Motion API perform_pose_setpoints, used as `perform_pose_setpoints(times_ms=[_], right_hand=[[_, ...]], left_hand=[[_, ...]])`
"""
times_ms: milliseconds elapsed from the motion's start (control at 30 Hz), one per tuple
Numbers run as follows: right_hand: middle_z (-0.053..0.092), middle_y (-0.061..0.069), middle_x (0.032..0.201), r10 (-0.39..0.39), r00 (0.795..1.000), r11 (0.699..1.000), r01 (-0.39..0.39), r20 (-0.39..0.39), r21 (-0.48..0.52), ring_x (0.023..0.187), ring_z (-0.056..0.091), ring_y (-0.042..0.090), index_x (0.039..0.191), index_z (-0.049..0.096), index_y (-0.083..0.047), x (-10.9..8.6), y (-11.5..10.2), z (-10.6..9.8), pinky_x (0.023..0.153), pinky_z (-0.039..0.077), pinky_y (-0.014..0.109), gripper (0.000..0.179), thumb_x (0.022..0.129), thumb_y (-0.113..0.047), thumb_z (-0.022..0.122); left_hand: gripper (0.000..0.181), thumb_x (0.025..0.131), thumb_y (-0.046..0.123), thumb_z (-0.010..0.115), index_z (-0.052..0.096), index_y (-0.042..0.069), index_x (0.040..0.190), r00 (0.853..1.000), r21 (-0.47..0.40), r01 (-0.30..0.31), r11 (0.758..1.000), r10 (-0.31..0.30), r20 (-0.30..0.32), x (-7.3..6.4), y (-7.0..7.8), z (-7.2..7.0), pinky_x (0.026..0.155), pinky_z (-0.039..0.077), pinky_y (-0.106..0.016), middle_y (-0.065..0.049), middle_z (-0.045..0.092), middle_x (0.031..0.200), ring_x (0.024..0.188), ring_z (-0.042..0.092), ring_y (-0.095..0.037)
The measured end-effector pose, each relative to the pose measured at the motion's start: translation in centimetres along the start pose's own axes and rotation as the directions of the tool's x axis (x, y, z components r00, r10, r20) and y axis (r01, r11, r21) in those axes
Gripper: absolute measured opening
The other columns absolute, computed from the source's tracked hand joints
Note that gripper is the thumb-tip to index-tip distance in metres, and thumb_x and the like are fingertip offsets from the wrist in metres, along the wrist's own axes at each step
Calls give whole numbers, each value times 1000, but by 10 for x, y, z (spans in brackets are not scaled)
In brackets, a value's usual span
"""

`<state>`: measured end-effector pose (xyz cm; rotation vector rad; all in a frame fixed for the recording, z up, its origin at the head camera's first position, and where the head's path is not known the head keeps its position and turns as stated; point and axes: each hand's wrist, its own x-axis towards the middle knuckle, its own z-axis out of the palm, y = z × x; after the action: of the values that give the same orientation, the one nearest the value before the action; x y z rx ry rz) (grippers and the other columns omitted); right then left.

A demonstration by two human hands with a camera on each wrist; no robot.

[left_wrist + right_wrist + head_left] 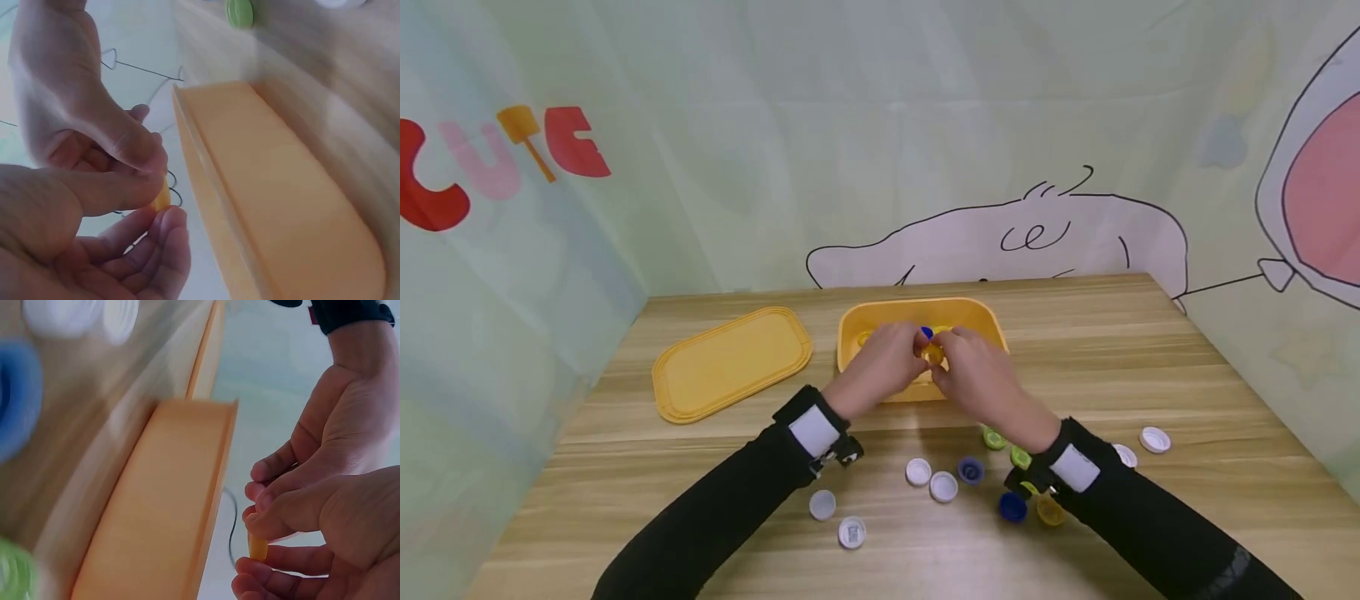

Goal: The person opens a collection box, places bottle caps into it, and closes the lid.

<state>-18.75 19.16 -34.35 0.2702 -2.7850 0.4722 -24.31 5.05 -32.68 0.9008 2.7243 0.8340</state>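
Both hands meet over the yellow bin (850, 321), around a small yellow bottle cap (932, 354). My left hand (883, 364) pinches the cap from the left side. From the right, my right hand (981, 372) grips it too, thumb and fingers bent toward it. Seen from the left wrist, only an edge of the yellow cap (162, 197) shows between the fingertips. In the right wrist view the cap (257, 547) stands on edge between thumb and finger. Inside the bin, a blue cap (927, 332) and some yellow caps are partly hidden by the hands.
A yellow lid (732, 363) lies on the wooden table left of the bin. Several loose caps are spread nearer: white caps (943, 487), blue caps (1012, 507), green caps (994, 438) and an orange-yellow cap (1050, 511), some partly under the right forearm. A printed cloth hangs behind.
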Motion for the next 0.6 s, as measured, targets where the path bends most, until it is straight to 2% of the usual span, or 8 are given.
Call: perform_pose_setpoints(times_ms=[200, 267, 467, 600], right_hand=[[62, 17, 89, 40, 999, 999, -39, 28, -22, 73, 59, 28, 98, 69, 6, 20, 24, 1, 58, 54, 41, 18, 82, -1, 75], [60, 17, 87, 53, 998, 998, -52, 35, -30, 73, 58, 29, 93, 68, 5, 27, 32, 3, 57, 53, 41, 13, 82, 1, 72], [55, 14, 80, 87, 995, 994, -83, 52, -74, 72, 56, 30, 84, 64, 1, 42, 51, 12, 49, 43, 37, 3, 82, 4, 63], [56, 15, 80, 77, 996, 986, -69, 47, -153, 77, 58, 33, 86, 68, 2, 49, 60, 21, 52, 47, 40, 7, 83, 5, 61]], left_hand=[[12, 95, 12, 71, 73, 3, 104, 1000, 45, -7, 999, 8, -15, 35, 4, 11, 53, 39, -19, -3, 56, 76, 62, 53, -14], [8, 96, 7, 67, 73, 2, 95, 999, 60, -33, 998, 35, -19, 47, 3, 15, 50, 34, -19, -1, 49, 69, 57, 48, -13], [22, 89, -9, 54, 68, 2, 75, 991, 114, -118, 986, 124, -53, 74, -2, 24, 50, 22, -21, 1, 33, 61, 54, 33, -13], [24, 92, -6, 55, 65, 3, 73, 996, 110, -80, 991, 84, -37, 85, -3, 29, 49, 22, -21, 0, 33, 61, 53, 34, -13]])
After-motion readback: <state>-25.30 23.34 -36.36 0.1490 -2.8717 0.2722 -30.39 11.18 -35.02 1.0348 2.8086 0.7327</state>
